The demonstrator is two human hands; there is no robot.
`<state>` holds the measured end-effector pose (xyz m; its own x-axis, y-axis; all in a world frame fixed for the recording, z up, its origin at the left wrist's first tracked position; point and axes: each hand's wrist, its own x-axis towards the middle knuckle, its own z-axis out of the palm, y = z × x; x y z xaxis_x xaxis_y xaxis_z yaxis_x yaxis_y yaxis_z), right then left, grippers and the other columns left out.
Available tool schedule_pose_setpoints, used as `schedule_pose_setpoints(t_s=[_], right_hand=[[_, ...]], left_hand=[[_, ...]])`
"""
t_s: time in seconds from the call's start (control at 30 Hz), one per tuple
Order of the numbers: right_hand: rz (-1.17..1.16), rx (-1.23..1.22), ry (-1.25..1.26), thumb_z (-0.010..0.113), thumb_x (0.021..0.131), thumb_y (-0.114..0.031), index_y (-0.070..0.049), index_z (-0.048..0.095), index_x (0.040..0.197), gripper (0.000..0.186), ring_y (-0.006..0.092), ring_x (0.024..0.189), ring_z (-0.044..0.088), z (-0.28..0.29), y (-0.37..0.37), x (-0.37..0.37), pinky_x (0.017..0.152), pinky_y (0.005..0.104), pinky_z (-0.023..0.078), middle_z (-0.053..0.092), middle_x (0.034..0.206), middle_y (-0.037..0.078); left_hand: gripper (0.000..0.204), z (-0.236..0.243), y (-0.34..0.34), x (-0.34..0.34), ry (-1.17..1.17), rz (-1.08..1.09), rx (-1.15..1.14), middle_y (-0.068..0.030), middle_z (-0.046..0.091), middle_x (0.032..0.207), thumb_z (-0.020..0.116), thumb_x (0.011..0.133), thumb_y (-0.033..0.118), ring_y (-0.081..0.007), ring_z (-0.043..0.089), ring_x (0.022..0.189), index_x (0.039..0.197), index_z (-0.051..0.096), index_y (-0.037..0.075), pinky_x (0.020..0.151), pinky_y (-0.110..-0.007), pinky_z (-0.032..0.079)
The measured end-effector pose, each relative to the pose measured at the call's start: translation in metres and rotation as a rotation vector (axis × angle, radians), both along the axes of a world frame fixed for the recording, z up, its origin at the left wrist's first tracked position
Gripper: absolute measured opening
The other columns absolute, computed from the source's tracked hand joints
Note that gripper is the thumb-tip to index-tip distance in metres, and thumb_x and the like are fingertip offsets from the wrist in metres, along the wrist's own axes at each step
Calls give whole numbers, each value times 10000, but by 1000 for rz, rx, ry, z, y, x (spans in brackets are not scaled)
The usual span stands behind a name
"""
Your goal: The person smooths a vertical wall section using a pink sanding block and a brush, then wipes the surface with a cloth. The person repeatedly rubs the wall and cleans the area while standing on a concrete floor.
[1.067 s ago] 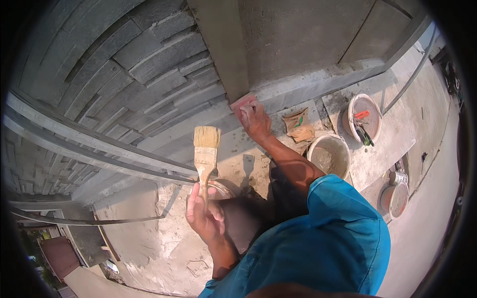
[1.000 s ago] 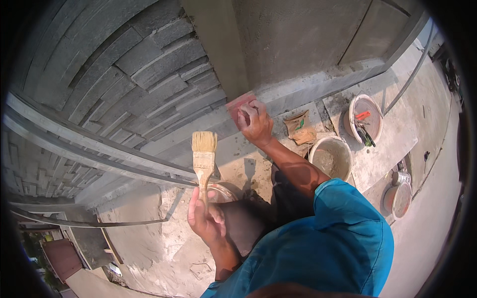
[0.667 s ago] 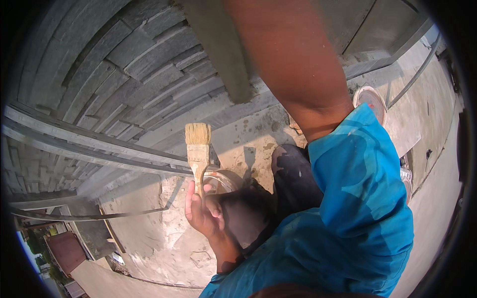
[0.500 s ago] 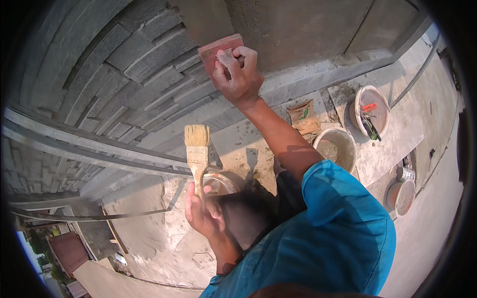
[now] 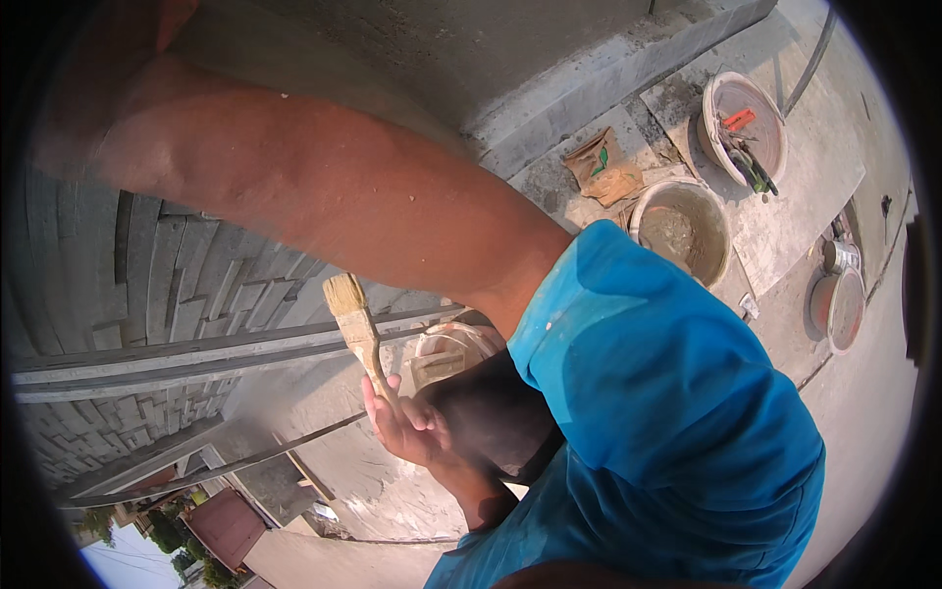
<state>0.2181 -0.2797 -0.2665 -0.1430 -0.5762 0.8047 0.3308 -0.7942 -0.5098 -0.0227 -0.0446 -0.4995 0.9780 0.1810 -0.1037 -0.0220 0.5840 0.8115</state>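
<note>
The person's left hand (image 5: 407,427) grasps a paintbrush (image 5: 360,332), thumb and fingers curled around the lower part of its handle. The brush stands up out of the fingers, tilted to the left, bristles uppermost. These are pale yellow, short and bunched into a flat, blunt-ended block. The band below them is coated in whitish, dried-looking smears, and the light wooden handle narrows toward the fingers, with pale stains along it.

The right arm (image 5: 324,187) stretches across above the left fingers, toward the upper left. The right hand lies outside the view, so how its fingers stand cannot be told. In the picture, the bristles come up just under this arm.

Just right of the left fingertips, beyond them, is a bucket (image 5: 481,339), partly hidden by a dark trouser leg (image 5: 491,407). Left of the fingers run long grey bars (image 5: 226,368), with a stone-clad wall (image 5: 216,265) behind. Well off to the right and above the fingers are a crumpled paper bag (image 5: 603,169), a bucket of grey mortar (image 5: 711,221) and a tub (image 5: 760,103) holding tools, one of them orange.
</note>
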Motion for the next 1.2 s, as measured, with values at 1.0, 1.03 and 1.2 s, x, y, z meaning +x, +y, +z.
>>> schedule_pose_setpoints(t_s=[1.0, 1.03, 1.2], right_hand=[[425, 262, 791, 737, 815, -89, -117, 595, 1075, 298, 293, 786, 633, -448, 45, -93, 673, 427, 522, 568, 1025, 83], [501, 263, 686, 743, 802, -76, -105, 591, 1082, 320, 292, 798, 636, -432, 47, -107, 675, 416, 524, 577, 1033, 97], [1152, 453, 379, 700, 762, 9, -46, 595, 1088, 347, 278, 922, 634, -330, 28, -163, 732, 364, 545, 586, 1079, 156]], left_hand=[[535, 10, 22, 2, -188, -135, 14, -257, 614, 1194, 345, 1060, 143, -72, 499, 494, 1555, 188, 13, 422, -193, 401], [534, 7, 23, 3, -188, -128, 9, -257, 615, 1192, 348, 1058, 140, -73, 496, 492, 1553, 194, 13, 421, -193, 397], [481, 9, 27, 0, -126, -128, -95, -252, 630, 1149, 383, 1041, 133, -82, 480, 466, 1495, 316, -9, 389, -201, 365]])
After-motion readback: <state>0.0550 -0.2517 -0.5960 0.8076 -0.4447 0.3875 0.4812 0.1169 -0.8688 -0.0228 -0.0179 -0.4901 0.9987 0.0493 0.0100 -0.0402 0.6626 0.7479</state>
